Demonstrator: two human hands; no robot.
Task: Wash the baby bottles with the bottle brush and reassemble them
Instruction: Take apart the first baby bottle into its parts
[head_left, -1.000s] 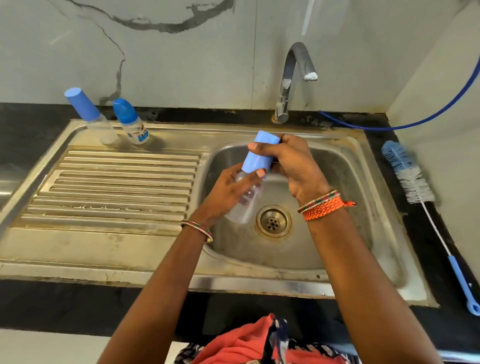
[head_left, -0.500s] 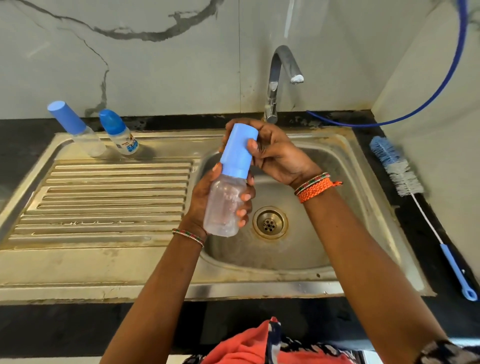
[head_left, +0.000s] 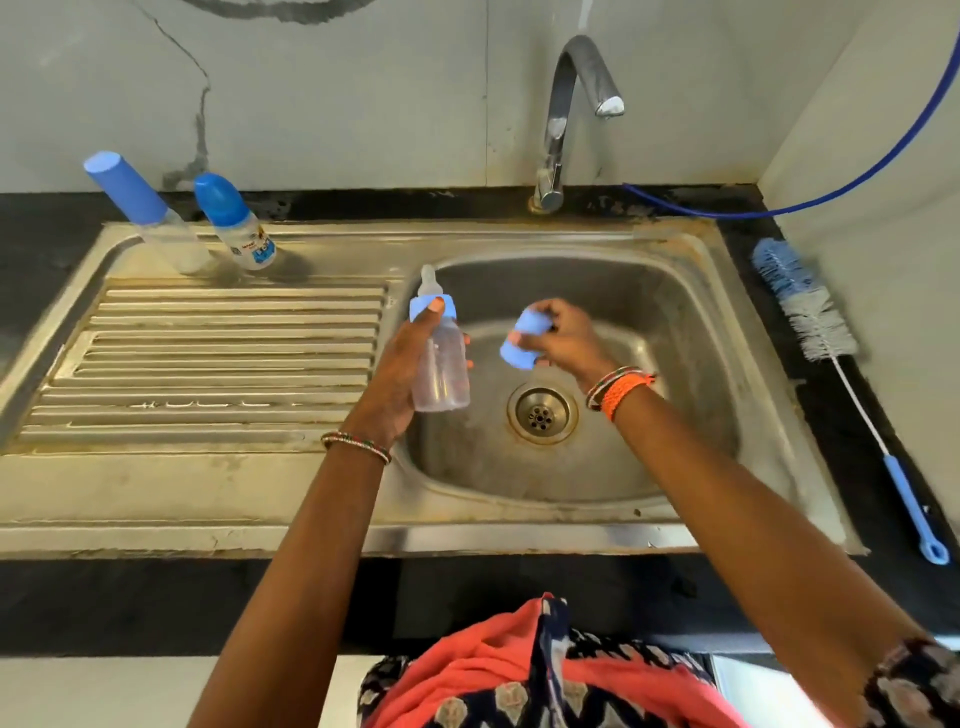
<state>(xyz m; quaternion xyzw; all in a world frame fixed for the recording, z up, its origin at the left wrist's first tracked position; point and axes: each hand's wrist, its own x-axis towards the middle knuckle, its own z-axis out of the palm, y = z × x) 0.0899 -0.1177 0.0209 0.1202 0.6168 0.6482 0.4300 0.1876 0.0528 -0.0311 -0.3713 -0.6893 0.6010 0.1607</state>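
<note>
My left hand (head_left: 395, 379) grips a clear baby bottle (head_left: 442, 371) upright over the left side of the sink basin (head_left: 675, 332); its blue collar and pale teat are bare at the top. To the right, my right hand (head_left: 566, 340) holds the blue cap (head_left: 525, 339), apart from the bottle and above the basin. Two more capped bottles stand at the back of the drainboard: a clear one with a tall blue cap (head_left: 136, 208) and a printed one with a rounded blue cap (head_left: 234, 223). The bottle brush (head_left: 826, 332) lies on the black counter right of the sink.
The steel tap (head_left: 566, 114) curves over the basin's back edge, and no water is running. The drain (head_left: 543, 415) sits mid-basin. A ribbed drainboard (head_left: 218, 364) fills the left half. A blue hose (head_left: 857, 182) runs along the right wall.
My right hand has pulled the blue cap off the bottle and moved it rightward. The teat now shows. My left hand has kept its hold on the bottle.
</note>
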